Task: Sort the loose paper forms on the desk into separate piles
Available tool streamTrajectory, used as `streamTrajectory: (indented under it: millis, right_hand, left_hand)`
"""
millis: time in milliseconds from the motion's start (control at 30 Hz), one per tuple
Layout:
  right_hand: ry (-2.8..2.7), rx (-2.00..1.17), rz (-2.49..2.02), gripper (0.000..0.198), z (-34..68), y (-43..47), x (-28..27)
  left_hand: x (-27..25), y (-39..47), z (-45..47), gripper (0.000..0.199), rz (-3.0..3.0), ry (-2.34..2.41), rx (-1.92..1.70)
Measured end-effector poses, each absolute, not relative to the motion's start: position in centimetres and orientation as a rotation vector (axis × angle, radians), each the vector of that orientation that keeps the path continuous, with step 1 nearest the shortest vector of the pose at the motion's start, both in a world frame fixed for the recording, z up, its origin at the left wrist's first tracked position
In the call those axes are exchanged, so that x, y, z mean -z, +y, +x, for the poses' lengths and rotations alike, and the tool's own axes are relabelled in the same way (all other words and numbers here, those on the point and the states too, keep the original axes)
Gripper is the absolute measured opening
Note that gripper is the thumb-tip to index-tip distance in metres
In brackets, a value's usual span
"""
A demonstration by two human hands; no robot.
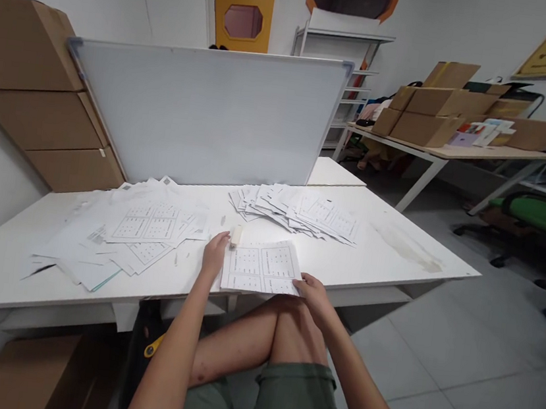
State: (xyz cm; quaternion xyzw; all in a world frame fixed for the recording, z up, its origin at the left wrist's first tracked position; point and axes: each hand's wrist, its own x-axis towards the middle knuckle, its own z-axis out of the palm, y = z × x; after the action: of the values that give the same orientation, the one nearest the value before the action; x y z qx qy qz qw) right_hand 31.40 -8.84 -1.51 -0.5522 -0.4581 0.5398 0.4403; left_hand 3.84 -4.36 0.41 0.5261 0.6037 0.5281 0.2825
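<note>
A printed sheet (265, 268) with boxed sections lies at the front edge of the white table, its near edge lifted slightly toward me. My right hand (313, 292) pinches its lower right corner between thumb and fingers. At the sheet's upper left is my left hand (216, 254), fingers curled together. Right by those fingertips sits a small cream-coloured block (236, 236); whether they grip the block or the sheet's corner I cannot tell. Behind the sheet is a loose stack of similar papers (297, 209). To the left spreads a wider, untidy pile of printed papers (146, 221).
A whiteboard (204, 116) stands along the table's back. Cardboard boxes (42, 96) are stacked at the left. On the right, another table (439, 148) carries more boxes, with a green chair (540, 214) beside it. The white table (374, 270) has a stain near its right corner.
</note>
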Motion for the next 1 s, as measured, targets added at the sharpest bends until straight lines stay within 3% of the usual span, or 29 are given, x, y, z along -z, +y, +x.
streamTrajectory:
  millis: [133, 433, 833, 900, 1000]
  right_hand:
    - [-1.097, -1.313, -1.382, 0.021, 31.9, -8.9, 2.0]
    - [-1.053, -1.360, -1.355, 0.021, 32.5, -10.6, 2.0]
    - [-0.954, -1.348, -1.370, 0.026, 32.7, -11.1, 1.8]
    - [-1.034, -1.221, -1.464, 0.024, 33.0, -11.1, 1.4]
    - [-1.061, -0.711, -1.694, 0.016, 34.1, -11.2, -0.1]
  left_hand:
    - [-0.5, -4.3, 4.0, 0.030, 1.664, 1.694, -1.362]
    - [-0.5, -4.9, 5.1, 0.048, 2.183, 1.944, -1.215]
    - [-0.3, -5.3, 6.9, 0.040, 2.541, 1.969, -0.952]
    - [-0.3, -5.3, 7.2, 0.039, 2.552, 1.986, -0.922]
    - [-0.3, -5.4, 7.6, 0.035, 2.532, 2.031, -0.875]
